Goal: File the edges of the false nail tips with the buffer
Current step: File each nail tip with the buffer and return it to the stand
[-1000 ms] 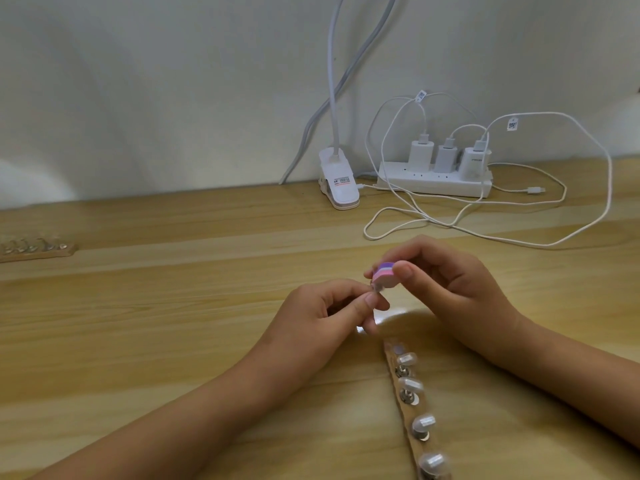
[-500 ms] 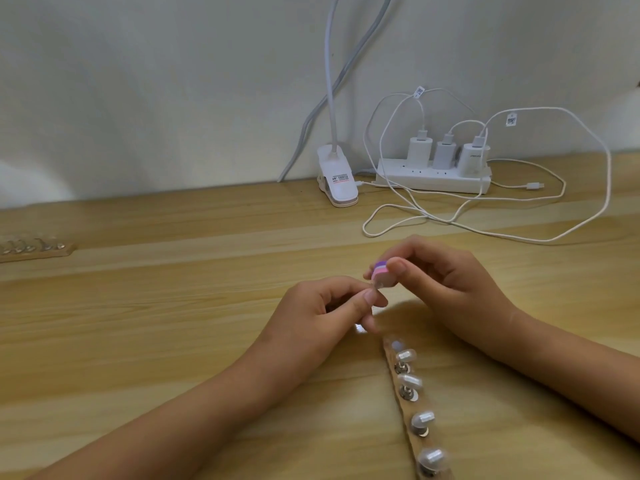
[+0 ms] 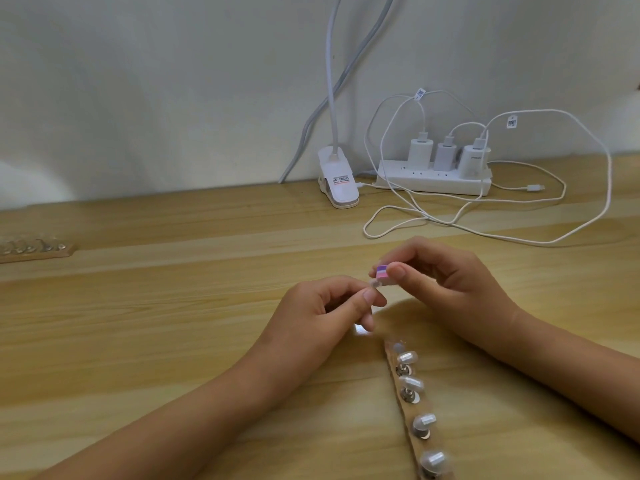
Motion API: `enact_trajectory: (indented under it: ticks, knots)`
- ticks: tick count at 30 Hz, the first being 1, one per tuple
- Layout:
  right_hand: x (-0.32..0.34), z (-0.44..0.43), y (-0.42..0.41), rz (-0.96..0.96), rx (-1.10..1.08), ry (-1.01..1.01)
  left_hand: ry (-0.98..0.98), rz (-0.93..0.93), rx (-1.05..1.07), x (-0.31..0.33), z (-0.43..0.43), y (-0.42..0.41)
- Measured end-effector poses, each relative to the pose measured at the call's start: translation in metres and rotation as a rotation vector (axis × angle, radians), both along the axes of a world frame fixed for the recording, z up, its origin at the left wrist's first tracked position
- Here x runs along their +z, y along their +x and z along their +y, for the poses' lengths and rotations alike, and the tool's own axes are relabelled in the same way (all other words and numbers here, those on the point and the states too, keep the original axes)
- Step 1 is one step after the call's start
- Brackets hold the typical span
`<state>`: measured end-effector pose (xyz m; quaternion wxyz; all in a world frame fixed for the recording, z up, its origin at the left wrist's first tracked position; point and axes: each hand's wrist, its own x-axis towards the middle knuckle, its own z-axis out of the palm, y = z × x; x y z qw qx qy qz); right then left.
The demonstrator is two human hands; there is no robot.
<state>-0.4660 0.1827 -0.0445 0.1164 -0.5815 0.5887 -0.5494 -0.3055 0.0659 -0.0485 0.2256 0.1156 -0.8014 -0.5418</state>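
Pinching a clear nail tip (image 3: 373,285) between thumb and forefinger of left hand (image 3: 322,306). Gripping pink-and-purple buffer (image 3: 381,273) in fingertips of right hand (image 3: 446,275), touching the tip's end, just above wooden table (image 3: 173,341). Near the hands, toward the camera: cardboard strip (image 3: 417,408) carrying more nail tips (image 3: 424,421) on stands. Back by wall: power strip (image 3: 433,180) with chargers, lamp clip (image 3: 337,180).

The table (image 3: 173,306) is pale wood with a smooth matt grain; the nail tips (image 3: 424,422) look glossy translucent plastic on a brown strip (image 3: 408,441).
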Motion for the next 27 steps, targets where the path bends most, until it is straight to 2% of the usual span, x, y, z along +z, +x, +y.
enact_trajectory:
  ticks: [15,21,27]
  knots:
    - [-0.0006,0.0011,-0.0008,0.041,-0.016,0.025,0.030,0.029,-0.008,-0.0001,-0.0008,-0.0001]
    - [0.0035,0.0019,-0.0013,0.024,-0.011,-0.091,0.053,0.026,0.004,0.0005,-0.0012,-0.0004]
    - [0.0030,0.0003,-0.0021,0.195,0.040,-0.130,0.075,0.041,0.000,0.0038,-0.0006,0.0001]
